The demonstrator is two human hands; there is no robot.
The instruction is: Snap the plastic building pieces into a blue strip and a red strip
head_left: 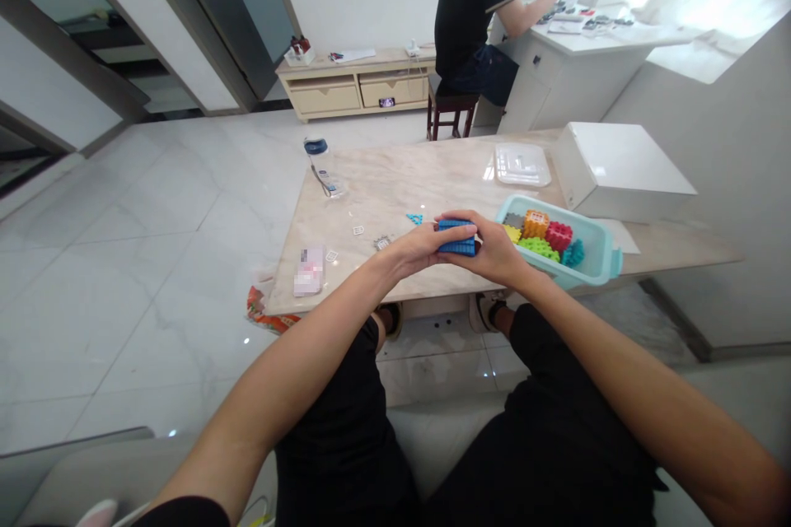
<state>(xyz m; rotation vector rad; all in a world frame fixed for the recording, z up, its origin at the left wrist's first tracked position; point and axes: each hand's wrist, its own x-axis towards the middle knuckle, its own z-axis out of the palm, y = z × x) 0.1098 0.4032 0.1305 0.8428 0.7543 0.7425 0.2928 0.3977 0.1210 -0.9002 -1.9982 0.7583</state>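
Note:
Both of my hands are wrapped round a stack of blue plastic building pieces point(456, 247), held above the table's near edge. My left hand point(420, 250) grips it from the left, thumb laid across the stack. From the right, my right hand point(494, 250) closes on the same stack, fingers over its far side. Some reddish bits show at its ends, partly hidden by fingers. A light blue bin point(593, 263) to the right holds sorted stacks in yellow, grey, orange, red, green and teal. Just beyond my left hand lies a small blue triangular piece point(414, 219), with a grey piece point(382, 243) nearer my wrist.
On the marble-look table point(383, 173) stand a clear bottle point(325, 171), a phone point(310, 270), a clear lid point(522, 164) and a white box point(624, 169). Small white pieces point(358, 230) lie at left. Another person point(475, 8) sits at a white desk beyond.

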